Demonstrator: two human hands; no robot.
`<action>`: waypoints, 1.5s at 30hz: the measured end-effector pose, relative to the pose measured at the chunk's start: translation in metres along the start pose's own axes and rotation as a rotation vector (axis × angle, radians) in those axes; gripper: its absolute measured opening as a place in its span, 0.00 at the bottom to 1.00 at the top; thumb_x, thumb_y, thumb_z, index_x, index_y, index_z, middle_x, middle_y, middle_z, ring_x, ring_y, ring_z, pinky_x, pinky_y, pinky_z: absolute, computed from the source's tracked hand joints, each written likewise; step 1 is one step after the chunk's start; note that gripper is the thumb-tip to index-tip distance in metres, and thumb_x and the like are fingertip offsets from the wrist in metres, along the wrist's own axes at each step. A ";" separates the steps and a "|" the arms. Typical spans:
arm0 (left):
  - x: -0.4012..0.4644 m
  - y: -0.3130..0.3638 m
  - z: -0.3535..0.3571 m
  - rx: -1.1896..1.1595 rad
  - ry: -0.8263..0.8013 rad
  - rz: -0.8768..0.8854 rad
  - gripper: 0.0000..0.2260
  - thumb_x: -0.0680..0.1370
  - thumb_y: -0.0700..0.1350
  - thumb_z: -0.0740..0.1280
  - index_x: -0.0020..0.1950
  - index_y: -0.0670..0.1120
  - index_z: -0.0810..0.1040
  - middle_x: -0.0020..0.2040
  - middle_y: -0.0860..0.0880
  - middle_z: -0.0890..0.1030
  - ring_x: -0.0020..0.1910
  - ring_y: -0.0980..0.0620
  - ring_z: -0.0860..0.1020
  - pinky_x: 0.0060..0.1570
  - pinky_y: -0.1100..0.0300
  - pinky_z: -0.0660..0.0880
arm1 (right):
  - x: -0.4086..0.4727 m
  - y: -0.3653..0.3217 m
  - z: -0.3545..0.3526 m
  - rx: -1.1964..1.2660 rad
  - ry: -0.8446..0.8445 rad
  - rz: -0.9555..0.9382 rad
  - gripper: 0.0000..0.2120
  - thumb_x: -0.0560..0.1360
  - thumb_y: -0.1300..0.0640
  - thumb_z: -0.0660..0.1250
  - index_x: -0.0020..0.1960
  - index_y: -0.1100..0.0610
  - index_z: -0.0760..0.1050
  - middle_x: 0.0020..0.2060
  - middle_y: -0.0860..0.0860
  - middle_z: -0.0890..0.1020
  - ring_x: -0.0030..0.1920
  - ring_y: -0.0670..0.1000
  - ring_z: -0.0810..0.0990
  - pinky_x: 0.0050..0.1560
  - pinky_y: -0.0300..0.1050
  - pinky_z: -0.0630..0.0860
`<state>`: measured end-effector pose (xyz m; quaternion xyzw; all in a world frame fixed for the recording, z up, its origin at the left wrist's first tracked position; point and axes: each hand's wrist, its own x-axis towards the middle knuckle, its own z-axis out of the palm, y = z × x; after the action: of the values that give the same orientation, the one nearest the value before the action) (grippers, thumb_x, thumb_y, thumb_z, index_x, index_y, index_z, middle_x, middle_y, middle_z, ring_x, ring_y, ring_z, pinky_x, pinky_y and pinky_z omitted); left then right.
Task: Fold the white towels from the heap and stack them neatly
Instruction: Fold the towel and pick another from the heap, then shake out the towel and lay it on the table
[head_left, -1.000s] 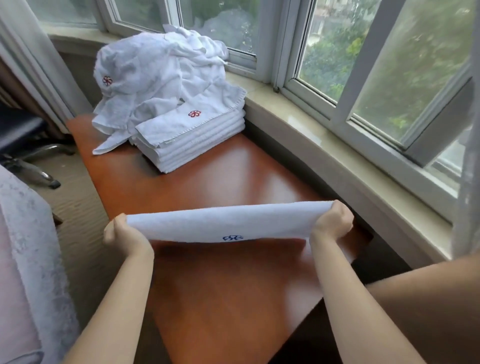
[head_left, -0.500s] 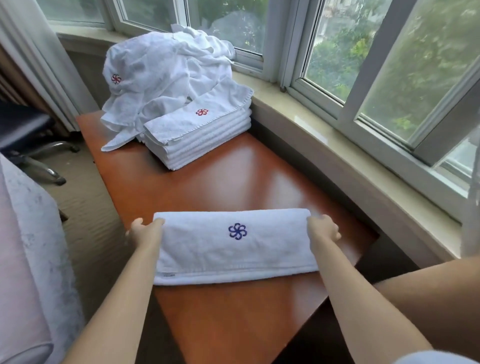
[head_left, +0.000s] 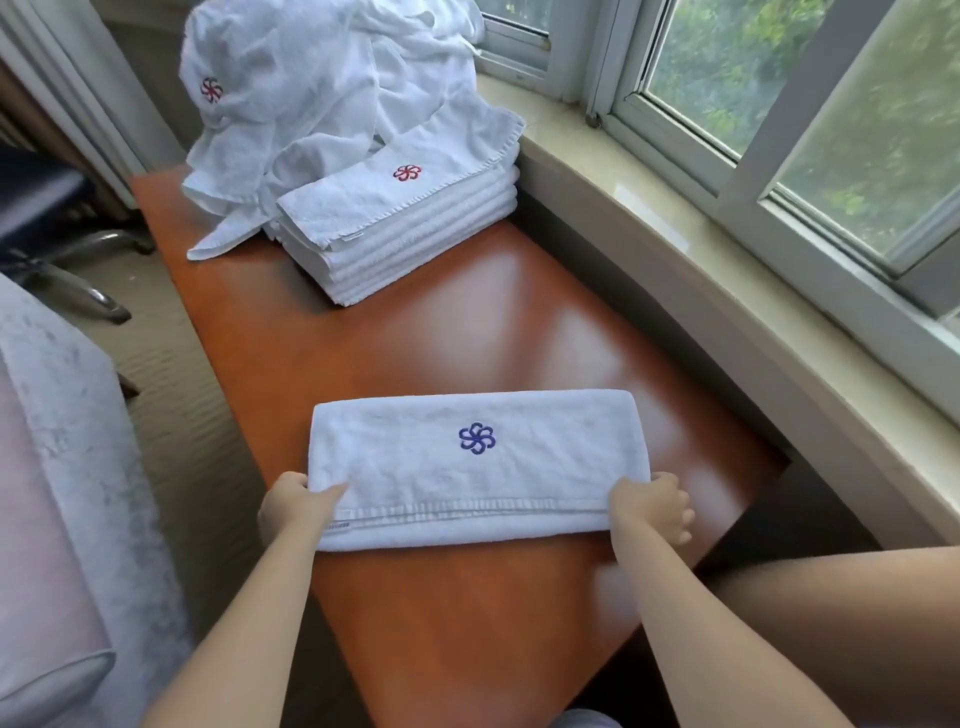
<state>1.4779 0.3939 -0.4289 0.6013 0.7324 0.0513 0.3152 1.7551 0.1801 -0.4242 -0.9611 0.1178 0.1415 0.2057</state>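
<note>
Since half a second before, we noted both hands had slid from the towel's far corners down to its near corners, and the view had dipped closer to the table; the folded towel (head_left: 475, 467) itself lay where it had been laid, flat on the wooden table (head_left: 467, 639), blue flower emblem facing up.

Left hand (head_left: 296, 506): at the near left corner, thumb lying on top of the cloth, fingers tucked beneath the edge, so it pinched that corner. Right hand (head_left: 652, 506): at the near right corner, fingers curled against the towel's end and partly under it; we read this as a grip on the corner, though the fingertips were hidden by the cloth. The towel spanned the gap between the two hands, its hemmed edge running along the near side just above the lower fold.

No containers in view. Farther along the table stood the stack of folded towels (head_left: 410, 244), several layers high, the top one showing a red flower emblem. Behind it and touching it, the heap of unfolded towels (head_left: 311, 88) slumped against the window sill (head_left: 675, 228), one loose end trailing onto the table to the stack's left.

Well apart to the left: a chair base (head_left: 78, 280) on the carpet.
</note>
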 end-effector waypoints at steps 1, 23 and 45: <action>-0.001 -0.002 -0.001 -0.010 0.004 0.012 0.14 0.73 0.52 0.72 0.42 0.44 0.73 0.44 0.42 0.81 0.39 0.44 0.76 0.35 0.55 0.70 | -0.001 0.001 0.001 0.003 0.015 -0.010 0.17 0.76 0.59 0.59 0.65 0.57 0.74 0.62 0.59 0.73 0.63 0.60 0.68 0.63 0.54 0.64; 0.000 0.007 -0.012 -0.095 -0.084 -0.035 0.14 0.81 0.44 0.59 0.59 0.36 0.76 0.51 0.39 0.78 0.48 0.38 0.76 0.44 0.53 0.70 | -0.004 0.007 0.004 0.732 0.054 -0.030 0.13 0.82 0.53 0.54 0.46 0.61 0.70 0.41 0.54 0.76 0.43 0.55 0.74 0.43 0.45 0.67; -0.023 -0.007 0.006 0.030 0.086 -0.120 0.18 0.79 0.50 0.63 0.62 0.39 0.77 0.60 0.38 0.75 0.60 0.36 0.71 0.52 0.49 0.71 | 0.006 0.000 -0.016 -0.038 0.096 0.020 0.19 0.77 0.54 0.57 0.61 0.64 0.75 0.61 0.60 0.74 0.63 0.60 0.70 0.69 0.54 0.61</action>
<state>1.4767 0.3694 -0.4283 0.5582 0.7807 0.0471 0.2769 1.7641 0.1725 -0.4118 -0.9694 0.1342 0.0995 0.1800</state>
